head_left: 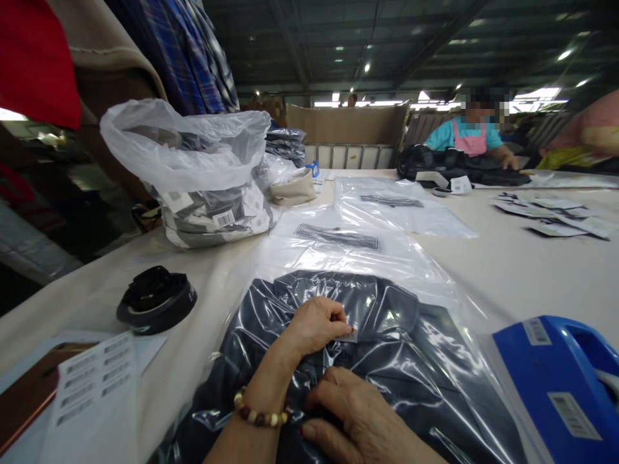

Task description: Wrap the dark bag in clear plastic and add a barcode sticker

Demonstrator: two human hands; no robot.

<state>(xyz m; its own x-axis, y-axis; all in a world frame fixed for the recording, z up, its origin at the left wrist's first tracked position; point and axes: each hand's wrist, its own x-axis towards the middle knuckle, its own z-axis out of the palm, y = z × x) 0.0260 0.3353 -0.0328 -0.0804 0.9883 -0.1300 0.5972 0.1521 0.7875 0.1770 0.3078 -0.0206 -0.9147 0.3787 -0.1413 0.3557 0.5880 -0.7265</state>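
Note:
A dark grey garment with a collar (382,309) lies folded inside a clear plastic bag (425,380) on the white table (522,283). My left hand (314,325), with a beaded bracelet (261,412) on its wrist, rests on the bag near the collar. Its fingertips pinch a small white label (347,336) against the plastic. Lower down, my right hand (351,412) has its thumb and curled fingers together on the bag's plastic. A sheet of barcode stickers (97,393) lies to the left of both hands.
A blue plastic tool with barcode stickers (551,380) sits at the right. A round black object (155,299) and a bulging bag of packed items (207,212) stand left. More flat bags (391,206) and white cards (556,212) lie ahead. A co-worker (469,135) handles dark cloth beyond.

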